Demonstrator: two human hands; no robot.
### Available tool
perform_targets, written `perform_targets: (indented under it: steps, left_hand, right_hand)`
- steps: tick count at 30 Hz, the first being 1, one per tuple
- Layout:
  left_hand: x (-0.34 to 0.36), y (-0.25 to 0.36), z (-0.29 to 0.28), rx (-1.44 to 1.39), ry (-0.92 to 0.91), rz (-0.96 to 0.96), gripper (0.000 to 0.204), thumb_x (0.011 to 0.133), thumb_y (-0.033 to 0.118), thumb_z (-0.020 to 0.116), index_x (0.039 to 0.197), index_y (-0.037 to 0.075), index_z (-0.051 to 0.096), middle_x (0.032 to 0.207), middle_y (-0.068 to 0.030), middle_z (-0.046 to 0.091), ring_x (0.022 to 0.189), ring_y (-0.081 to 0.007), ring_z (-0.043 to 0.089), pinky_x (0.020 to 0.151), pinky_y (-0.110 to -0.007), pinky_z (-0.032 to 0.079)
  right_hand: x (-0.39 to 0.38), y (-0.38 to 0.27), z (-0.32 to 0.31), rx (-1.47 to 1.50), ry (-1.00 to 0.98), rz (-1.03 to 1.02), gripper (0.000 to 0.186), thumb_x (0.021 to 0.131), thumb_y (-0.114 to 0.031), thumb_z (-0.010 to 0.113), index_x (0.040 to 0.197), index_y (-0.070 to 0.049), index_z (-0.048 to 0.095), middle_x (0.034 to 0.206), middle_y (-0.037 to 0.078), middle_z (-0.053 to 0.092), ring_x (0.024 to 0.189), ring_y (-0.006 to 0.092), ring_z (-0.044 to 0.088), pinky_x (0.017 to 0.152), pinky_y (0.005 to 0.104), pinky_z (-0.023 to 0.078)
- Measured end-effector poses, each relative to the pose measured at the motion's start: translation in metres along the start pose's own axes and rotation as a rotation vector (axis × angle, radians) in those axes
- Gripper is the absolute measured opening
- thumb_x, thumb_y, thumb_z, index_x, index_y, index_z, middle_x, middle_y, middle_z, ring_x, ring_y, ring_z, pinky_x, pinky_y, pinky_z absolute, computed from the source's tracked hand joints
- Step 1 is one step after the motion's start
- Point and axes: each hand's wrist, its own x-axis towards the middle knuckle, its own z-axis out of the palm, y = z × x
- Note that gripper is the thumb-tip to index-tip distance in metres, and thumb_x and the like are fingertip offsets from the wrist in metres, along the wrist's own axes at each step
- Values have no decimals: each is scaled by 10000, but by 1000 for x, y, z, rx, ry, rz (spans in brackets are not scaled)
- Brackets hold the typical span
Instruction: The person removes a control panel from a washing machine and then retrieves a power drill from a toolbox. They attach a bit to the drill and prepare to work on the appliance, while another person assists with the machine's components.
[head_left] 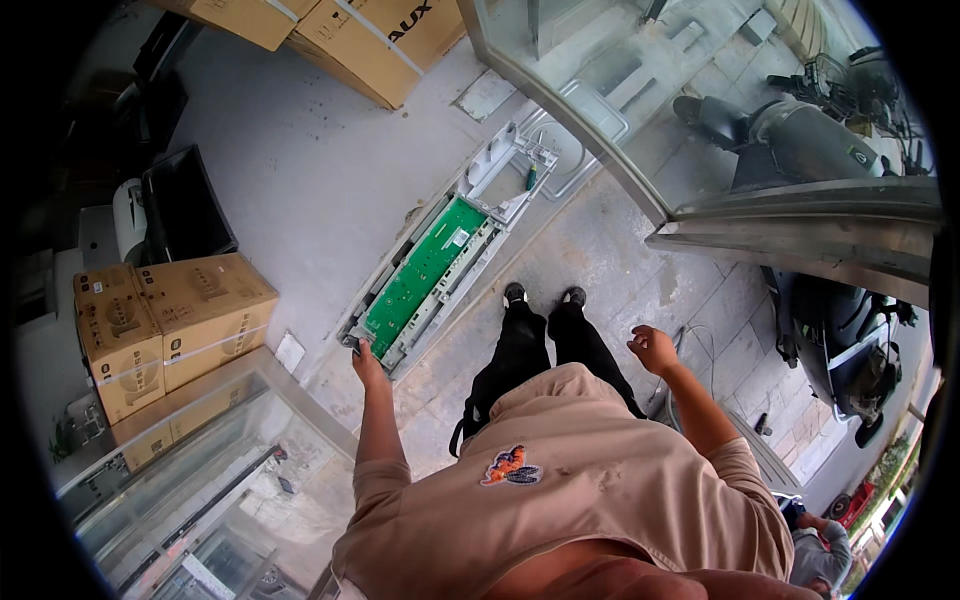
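Note:
A long white plastic housing [487, 245] with a green circuit board [425, 270] set along it lies slantwise ahead of me to the left. Its near end is gripped by my left hand [370, 367], the fingers at the corner partly hidden. A small green-handled screwdriver [531, 177] rests in the far end of the housing. On the other side, my right hand [655, 350] hangs in the air beside my legs. Its fingers are loosely bent and a little apart, and I see nothing in them.
A metal stool [612, 120] stands by the housing's far end. A metal-framed glass door [610, 170] is at the far right, with scooters [800, 140] beyond it. Cardboard boxes [215, 320] are stacked at left, with a glass case [240, 470] nearer. A person [825, 550] is at lower right.

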Motion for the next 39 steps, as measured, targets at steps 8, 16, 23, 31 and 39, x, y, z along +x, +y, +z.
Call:
perform_targets:
  steps: [8,16,23,31,39]
  left_hand:
    - [-38,143,24,-547,-226,172,520,1033,354,487,1425,18,426,1357,-121,560,1196,-280,585,1011,-420,477]
    - [-23,407,68,-708,-125,246,418,1056,352,436,1339,68,551,1261,-83,648,1106,-267,647,943,-427,539]
    - [128,660,159,-719,-268,371,437,1076,234,303,1415,-13,424,1396,-186,525,1255,-355,545,1052,-512,464]
    - [325,879,379,-643,-340,339,373,1031,115,326,1356,-24,443,1296,-194,562,1075,-363,647,834,-563,580]
    - [419,940,563,-666,-414,202,364,941,45,365,1252,-54,526,1196,-172,593,940,-290,657,753,-475,589]
  right_hand:
    - [32,-9,-68,-115,-20,-52,414,811,-320,732,1123,-52,687,966,139,727,944,324,687,845,409,537]
    - [96,-83,-124,-153,68,-241,393,827,-301,738,1119,-43,685,935,137,729,899,304,698,811,386,541]
    - [158,-188,-131,-162,73,-177,409,815,-314,733,1110,-33,690,969,153,732,916,303,704,825,385,547]
    - [128,-350,-105,-8,117,52,390,811,-304,739,1103,-49,701,945,138,732,910,315,699,812,398,544]
    - [51,-409,-77,98,204,308,401,789,-298,752,1089,-37,700,933,153,735,893,302,707,813,393,552]
